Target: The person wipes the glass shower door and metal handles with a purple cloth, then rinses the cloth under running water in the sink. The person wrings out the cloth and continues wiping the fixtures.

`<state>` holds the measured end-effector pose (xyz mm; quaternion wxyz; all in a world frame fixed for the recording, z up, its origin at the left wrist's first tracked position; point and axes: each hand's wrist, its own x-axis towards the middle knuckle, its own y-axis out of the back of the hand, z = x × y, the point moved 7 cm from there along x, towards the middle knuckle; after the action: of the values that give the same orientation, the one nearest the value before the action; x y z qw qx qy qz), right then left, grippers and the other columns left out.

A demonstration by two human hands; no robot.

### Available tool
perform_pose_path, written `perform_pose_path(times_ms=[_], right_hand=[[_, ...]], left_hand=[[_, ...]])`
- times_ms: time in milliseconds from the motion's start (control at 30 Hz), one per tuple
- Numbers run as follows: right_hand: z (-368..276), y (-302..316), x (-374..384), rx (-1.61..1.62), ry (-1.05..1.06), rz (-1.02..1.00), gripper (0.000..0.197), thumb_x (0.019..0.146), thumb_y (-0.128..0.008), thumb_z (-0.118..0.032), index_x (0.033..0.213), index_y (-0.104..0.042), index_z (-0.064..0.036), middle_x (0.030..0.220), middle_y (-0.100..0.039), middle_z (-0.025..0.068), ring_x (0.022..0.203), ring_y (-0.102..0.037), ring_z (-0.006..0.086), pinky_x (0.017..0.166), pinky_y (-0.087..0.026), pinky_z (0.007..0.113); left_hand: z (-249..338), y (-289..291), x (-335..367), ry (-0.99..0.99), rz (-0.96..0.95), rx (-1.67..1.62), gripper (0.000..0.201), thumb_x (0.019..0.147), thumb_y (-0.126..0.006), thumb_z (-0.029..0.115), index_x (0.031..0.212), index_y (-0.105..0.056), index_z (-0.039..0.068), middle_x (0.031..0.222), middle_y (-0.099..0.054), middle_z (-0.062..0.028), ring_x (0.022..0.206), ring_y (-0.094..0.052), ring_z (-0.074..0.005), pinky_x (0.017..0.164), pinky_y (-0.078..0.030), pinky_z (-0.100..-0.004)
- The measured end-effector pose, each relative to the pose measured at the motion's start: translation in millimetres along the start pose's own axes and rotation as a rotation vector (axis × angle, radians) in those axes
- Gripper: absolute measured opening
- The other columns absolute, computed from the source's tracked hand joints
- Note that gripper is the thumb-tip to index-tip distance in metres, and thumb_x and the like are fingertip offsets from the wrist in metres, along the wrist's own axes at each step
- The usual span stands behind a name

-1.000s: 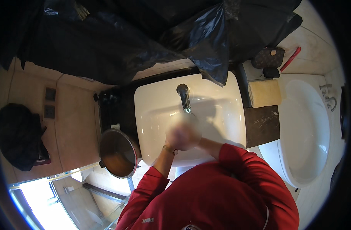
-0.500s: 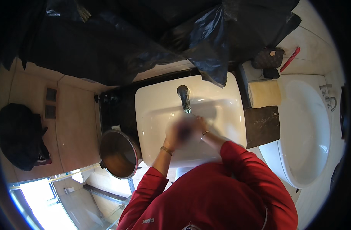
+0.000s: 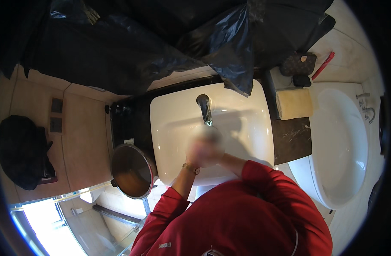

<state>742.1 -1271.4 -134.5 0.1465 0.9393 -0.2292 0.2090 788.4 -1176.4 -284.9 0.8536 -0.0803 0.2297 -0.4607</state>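
Right hand (image 3: 216,152) shifted toward the body and in against the left hand (image 3: 194,156) since half a second ago, when it was farther up beside the spout. Left wrist turned too: the round face of its watch (image 3: 197,171) now shows. Hands meet, or overlap, low over the white basin (image 3: 170,128), just on the near side of the tap (image 3: 205,109). Heavy blur covers both; cannot tell how far the fingers are curled, nor whether either hand has hold of anything. Greyish smear right under the spout, nature unclear.

Basin: broad, rounded corners, set on a dark counter (image 3: 293,136). Tap upright at its far side, spout pointing toward the hands. Red sleeves (image 3: 285,192) end short of both wrists.

Left of basin: deep round pot (image 3: 129,164), brownish inside, dark knob at its rim. Farther left, black bag (image 3: 18,149) near two small wall plates (image 3: 56,115).

Right of basin: folded yellow towel (image 3: 294,104); beyond it a brown patterned pouch (image 3: 297,65), small black item (image 3: 302,81) just beside, red strip (image 3: 323,66) near. White bathtub (image 3: 340,141) past the counter.

Far side: black plastic sheeting (image 3: 118,55), one corner overlapping the basin's far edge in view.
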Motion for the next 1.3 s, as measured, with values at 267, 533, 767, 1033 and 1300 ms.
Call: perform_pose_path(times_ms=[267,533,767,1033,1300], right_hand=[[95.0,60.4,-46.3,-0.588,-0.703,-0.075,0.029,0.074,-0.056,-0.016,0.101,-0.058,-0.008,0.094,-0.062,0.0161,0.087,-0.06,0.0358,0.077,-0.05,0.043],[116.3,48.0,-65.3,-0.508,-0.688,-0.556,0.076,0.061,-0.075,-0.034,0.129,-0.049,-0.0122,0.119,-0.055,0.0191,0.11,-0.055,0.035,0.094,-0.044,0.039],[103.2,32.2,-84.4,-0.11,-0.828,-0.86,0.07,0.062,-0.08,-0.041,0.121,-0.058,-0.0087,0.108,-0.065,0.0158,0.102,-0.061,0.0296,0.091,-0.046,0.036],[125.7,66.7,-110.0,-0.105,-0.882,-0.083,0.044,0.065,-0.076,-0.015,0.106,-0.061,-0.0054,0.102,-0.061,0.0121,0.095,-0.059,0.0235,0.084,-0.048,0.033],[103.8,121.0,-80.0,-0.513,-0.982,-0.054,0.043,0.083,-0.06,-0.031,0.117,-0.057,-0.0052,0.105,-0.06,0.0213,0.105,-0.056,0.0361,0.091,-0.045,0.041]], left_hand=[[43.6,-16.1,-14.3,0.108,0.389,0.198,0.028,0.082,-0.068,0.011,0.108,-0.062,0.009,0.09,-0.064,-0.0013,0.068,-0.061,-0.0104,0.057,-0.051,-0.0236],[81.7,-42.1,-16.4,-0.107,0.182,0.453,0.052,0.064,-0.054,-0.015,0.11,-0.063,0.006,0.095,-0.062,0.0004,0.089,-0.057,-0.0095,0.076,-0.046,-0.0217],[101.6,-51.2,-13.8,0.083,0.045,0.031,0.071,0.058,-0.04,-0.021,0.123,-0.055,0.003,0.115,-0.061,-0.0036,0.106,-0.058,-0.0162,0.094,-0.044,-0.0274],[86.6,-45.5,-4.6,0.003,0.043,-0.062,0.078,0.062,-0.044,-0.022,0.135,-0.044,0.007,0.14,-0.044,-0.0074,0.121,-0.05,-0.0197,0.099,-0.043,-0.0308],[25.8,50.2,-18.3,0.411,0.587,0.027,0.072,0.08,-0.059,-0.007,0.142,-0.03,0.014,0.142,-0.032,-0.0068,0.111,-0.052,-0.0209,0.085,-0.05,-0.0368]])
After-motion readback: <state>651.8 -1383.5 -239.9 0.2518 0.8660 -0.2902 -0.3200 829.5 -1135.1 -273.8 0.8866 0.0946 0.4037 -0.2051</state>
